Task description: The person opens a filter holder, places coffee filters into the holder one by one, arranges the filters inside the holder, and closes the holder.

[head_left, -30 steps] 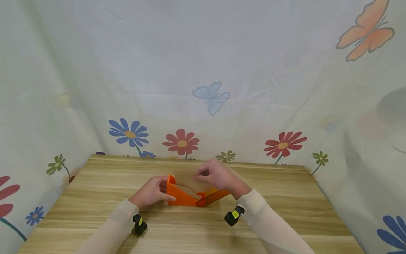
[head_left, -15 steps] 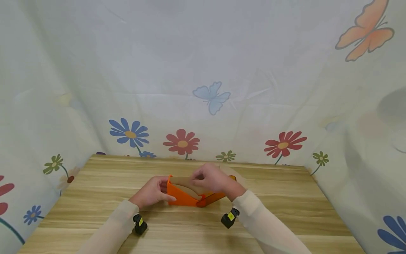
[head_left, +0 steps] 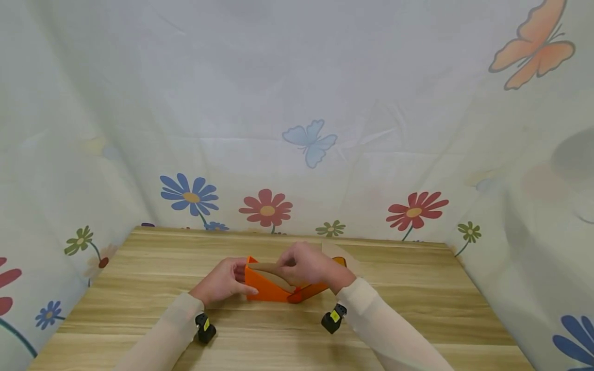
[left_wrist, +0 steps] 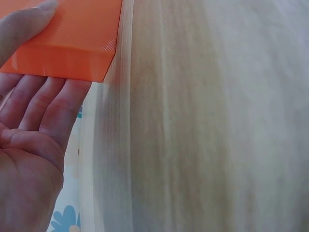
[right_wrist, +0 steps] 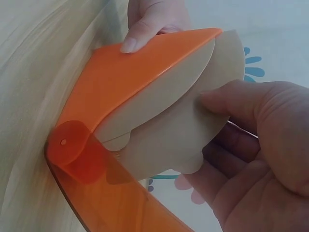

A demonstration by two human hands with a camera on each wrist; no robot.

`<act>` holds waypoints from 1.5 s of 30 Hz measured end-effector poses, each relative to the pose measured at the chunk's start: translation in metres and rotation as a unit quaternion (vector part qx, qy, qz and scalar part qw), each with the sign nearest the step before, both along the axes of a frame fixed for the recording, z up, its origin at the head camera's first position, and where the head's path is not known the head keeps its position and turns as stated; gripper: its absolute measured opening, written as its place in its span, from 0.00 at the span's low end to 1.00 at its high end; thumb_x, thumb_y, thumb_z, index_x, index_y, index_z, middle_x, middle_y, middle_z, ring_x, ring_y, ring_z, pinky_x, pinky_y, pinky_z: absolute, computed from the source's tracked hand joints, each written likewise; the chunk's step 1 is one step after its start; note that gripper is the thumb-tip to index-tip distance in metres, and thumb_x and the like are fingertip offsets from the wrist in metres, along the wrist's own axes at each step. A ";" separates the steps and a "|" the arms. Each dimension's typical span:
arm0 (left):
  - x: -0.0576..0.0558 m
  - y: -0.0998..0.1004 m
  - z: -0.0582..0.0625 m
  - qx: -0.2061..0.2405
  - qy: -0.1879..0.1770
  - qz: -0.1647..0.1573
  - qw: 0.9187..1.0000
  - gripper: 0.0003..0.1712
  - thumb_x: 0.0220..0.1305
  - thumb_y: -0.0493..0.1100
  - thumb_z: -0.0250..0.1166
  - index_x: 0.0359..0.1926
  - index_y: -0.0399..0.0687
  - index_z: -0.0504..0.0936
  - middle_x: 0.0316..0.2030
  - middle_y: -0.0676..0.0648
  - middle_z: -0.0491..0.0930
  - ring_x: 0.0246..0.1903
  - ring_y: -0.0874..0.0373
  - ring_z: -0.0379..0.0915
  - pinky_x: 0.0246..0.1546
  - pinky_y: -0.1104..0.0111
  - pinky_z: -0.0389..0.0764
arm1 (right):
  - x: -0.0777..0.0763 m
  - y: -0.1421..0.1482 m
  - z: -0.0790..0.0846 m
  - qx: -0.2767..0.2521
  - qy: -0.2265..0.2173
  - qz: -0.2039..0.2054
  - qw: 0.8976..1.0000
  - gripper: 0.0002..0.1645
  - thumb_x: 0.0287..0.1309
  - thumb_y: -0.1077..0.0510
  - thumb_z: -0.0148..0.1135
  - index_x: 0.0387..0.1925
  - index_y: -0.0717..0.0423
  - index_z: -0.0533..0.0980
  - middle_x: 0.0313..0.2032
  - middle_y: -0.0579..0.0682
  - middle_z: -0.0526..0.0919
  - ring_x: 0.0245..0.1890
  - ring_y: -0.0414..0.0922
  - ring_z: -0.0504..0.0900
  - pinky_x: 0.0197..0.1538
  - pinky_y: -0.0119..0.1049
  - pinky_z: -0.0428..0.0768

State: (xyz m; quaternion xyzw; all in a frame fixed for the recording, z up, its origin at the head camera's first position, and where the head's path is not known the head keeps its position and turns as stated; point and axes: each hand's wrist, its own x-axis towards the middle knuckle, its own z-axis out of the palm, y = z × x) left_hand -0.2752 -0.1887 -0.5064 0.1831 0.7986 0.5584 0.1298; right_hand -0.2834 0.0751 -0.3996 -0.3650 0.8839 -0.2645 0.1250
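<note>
An orange box (head_left: 265, 286) with a hinged see-through orange lid (right_wrist: 130, 198) swung open stands on the wooden table. My left hand (head_left: 224, 279) grips its left end, thumb on the near wall and fingers behind, as the left wrist view also shows. Brown fan-shaped paper, looking like a coffee filter (right_wrist: 166, 130), is pinched between thumb and fingers of my right hand (head_left: 307, 264). It sits mostly within the box, its upper edge near the rim. Another brown paper layer (right_wrist: 166, 89) lies between it and the near wall. The right fingertips are partly hidden behind the paper.
The wood-grain table (head_left: 399, 309) extends on both sides of the box. A pale tan sheet (head_left: 330, 249) shows behind the lid. A white curtain (head_left: 223, 103) with flowers and butterflies hangs at the back and sides.
My right hand has moved slightly left and down, lowering the brown paper from above the box into it. The left hand and box have stayed in place.
</note>
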 end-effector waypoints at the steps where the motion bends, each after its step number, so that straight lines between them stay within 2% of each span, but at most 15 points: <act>1: 0.000 0.000 0.000 -0.001 0.000 0.001 1.000 0.30 0.53 0.48 0.81 0.58 0.52 0.83 0.51 0.49 0.88 0.48 0.52 0.86 0.55 0.60 0.86 | 0.000 0.000 0.000 0.003 -0.004 0.000 1.000 0.11 0.68 0.56 0.65 0.28 0.45 0.86 0.20 0.38 0.77 0.20 0.37 0.72 0.26 0.27 0.72; 8: 0.000 0.000 0.001 0.011 0.000 -0.003 1.000 0.30 0.54 0.46 0.80 0.58 0.50 0.82 0.51 0.47 0.88 0.48 0.51 0.86 0.54 0.59 0.86 | 0.001 -0.003 0.005 0.038 -0.001 0.029 0.999 0.14 0.70 0.59 0.61 0.27 0.49 0.85 0.18 0.39 0.74 0.20 0.38 0.71 0.27 0.28 0.71; 15: 0.002 0.001 0.002 0.011 0.002 0.001 1.000 0.29 0.54 0.45 0.80 0.58 0.49 0.82 0.51 0.47 0.88 0.48 0.51 0.86 0.54 0.59 0.86 | 0.002 -0.004 0.005 0.066 -0.045 0.028 0.996 0.16 0.70 0.62 0.56 0.26 0.52 0.83 0.20 0.40 0.70 0.18 0.39 0.67 0.24 0.28 0.66; 20: 0.001 0.001 0.002 0.005 0.011 -0.004 1.000 0.29 0.54 0.45 0.80 0.57 0.49 0.82 0.51 0.47 0.87 0.49 0.52 0.86 0.55 0.59 0.86 | 0.002 -0.006 0.002 0.082 -0.060 0.029 0.994 0.16 0.69 0.63 0.54 0.26 0.52 0.82 0.20 0.41 0.70 0.18 0.39 0.66 0.24 0.28 0.65; 25: 0.000 0.000 0.000 0.002 0.010 -0.004 1.000 0.29 0.54 0.47 0.80 0.57 0.51 0.82 0.51 0.48 0.87 0.49 0.52 0.86 0.55 0.59 0.86 | 0.003 -0.007 0.000 0.083 -0.068 0.025 0.994 0.16 0.69 0.64 0.54 0.28 0.53 0.83 0.21 0.41 0.72 0.19 0.39 0.67 0.24 0.28 0.66; 31: 0.000 0.000 -0.001 -0.005 0.009 0.000 1.000 0.30 0.53 0.50 0.81 0.57 0.55 0.83 0.51 0.50 0.88 0.49 0.53 0.86 0.55 0.59 0.86 | 0.005 -0.010 -0.003 0.081 -0.082 0.034 0.993 0.14 0.68 0.63 0.56 0.29 0.58 0.84 0.19 0.41 0.72 0.18 0.39 0.69 0.26 0.27 0.68; 37: 0.000 0.001 0.000 0.001 0.006 -0.003 1.000 0.30 0.53 0.49 0.81 0.57 0.55 0.83 0.52 0.50 0.87 0.49 0.52 0.86 0.56 0.58 0.85 | 0.008 -0.012 -0.005 0.093 -0.088 0.014 0.992 0.09 0.69 0.58 0.62 0.33 0.53 0.85 0.22 0.41 0.77 0.21 0.40 0.73 0.30 0.28 0.74; 41: 0.001 0.001 0.000 0.001 0.003 -0.001 1.000 0.30 0.53 0.49 0.81 0.57 0.55 0.83 0.52 0.50 0.87 0.50 0.52 0.86 0.56 0.57 0.85 | 0.006 -0.011 -0.005 0.092 -0.071 0.024 0.993 0.08 0.67 0.57 0.63 0.34 0.52 0.86 0.24 0.40 0.79 0.23 0.39 0.74 0.32 0.28 0.75; 45: 0.001 0.001 0.002 0.000 0.000 0.001 1.000 0.29 0.53 0.48 0.81 0.57 0.55 0.83 0.52 0.50 0.88 0.50 0.52 0.86 0.56 0.57 0.85 | 0.004 -0.007 -0.003 0.074 -0.073 0.027 0.994 0.07 0.66 0.57 0.65 0.36 0.49 0.88 0.28 0.39 0.82 0.27 0.38 0.77 0.35 0.29 0.79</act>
